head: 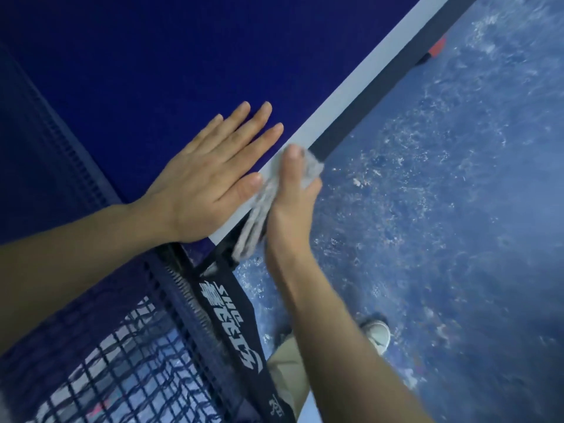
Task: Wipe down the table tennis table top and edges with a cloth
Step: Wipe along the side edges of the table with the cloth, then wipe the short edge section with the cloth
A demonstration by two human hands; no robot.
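I see the table tennis table (152,71) as a deep blue top running away up the frame, with a white sideline (360,77) along its side and a dark edge band (372,99) just below that line. The cloth (262,206) is pale grey, crumpled and folded long; it lies draped over the white line and the table's edge, near the net end, its lower end hanging off the side.

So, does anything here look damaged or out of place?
Only the floor: its blue surface is covered with whitish, worn-looking patches. The table looks intact; the right hand grips the cloth over its edge.
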